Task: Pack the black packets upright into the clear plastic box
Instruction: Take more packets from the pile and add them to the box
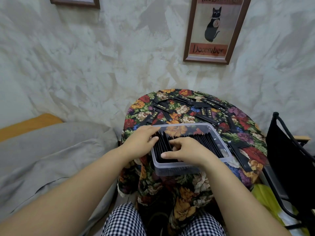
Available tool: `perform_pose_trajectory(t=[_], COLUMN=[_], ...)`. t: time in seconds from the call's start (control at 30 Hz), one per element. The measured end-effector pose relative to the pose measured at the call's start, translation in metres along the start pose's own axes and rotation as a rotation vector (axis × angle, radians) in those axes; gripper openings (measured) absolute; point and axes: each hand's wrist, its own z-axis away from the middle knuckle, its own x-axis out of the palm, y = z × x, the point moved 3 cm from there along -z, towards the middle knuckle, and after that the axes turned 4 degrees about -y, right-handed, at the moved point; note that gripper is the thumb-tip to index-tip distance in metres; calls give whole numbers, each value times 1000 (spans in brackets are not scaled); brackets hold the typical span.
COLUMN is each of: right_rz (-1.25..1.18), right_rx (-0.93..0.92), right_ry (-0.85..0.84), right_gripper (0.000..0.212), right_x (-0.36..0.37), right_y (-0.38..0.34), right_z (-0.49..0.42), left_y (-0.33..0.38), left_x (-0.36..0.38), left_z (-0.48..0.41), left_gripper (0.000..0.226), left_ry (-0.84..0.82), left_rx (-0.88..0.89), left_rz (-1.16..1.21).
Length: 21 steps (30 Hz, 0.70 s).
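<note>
Floral tablecloth (pixel 185 189) carries the clear plastic box (pixel 177 169), where a row of black packets (pixel 205 142) stands upright. Your left hand (pixel 139 142) lies straight-fingered across its left rim. Your right hand (pixel 187 150) curls its fingers among the packets; I cannot tell whether it grasps any. Loose packets (pixel 208 117) lie beyond.

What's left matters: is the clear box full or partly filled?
Partly filled: packets stand upright in the near part of the box; the far part shows only tablecloth.

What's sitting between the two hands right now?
A few upright black packets fill the gap between the left hand and the right hand, inside the clear plastic box, seen in the head view.
</note>
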Motion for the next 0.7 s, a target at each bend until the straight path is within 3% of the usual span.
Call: perform_pose_trajectory(t=[0.2,0.37,0.57,0.7], right_rz=[66,125,76,28], right_rx=[-122,-142,-154,-151], right_ry=[-63,-46,-3,-6], right_gripper=[56,71,82,78], right_x=[-1,0,2,3], right_y=[-2,4,13,18], right_z=[15,11,7,5], left_y=[2,-1,1,2], left_x=[0,2,11,9], left_z=[-10,-9,-5,-6], left_gripper=[36,38,43,42], left_ry=[5,36,65,87], left_rx=[3,-12,0,21], left_rz=[38,103,-97,-52])
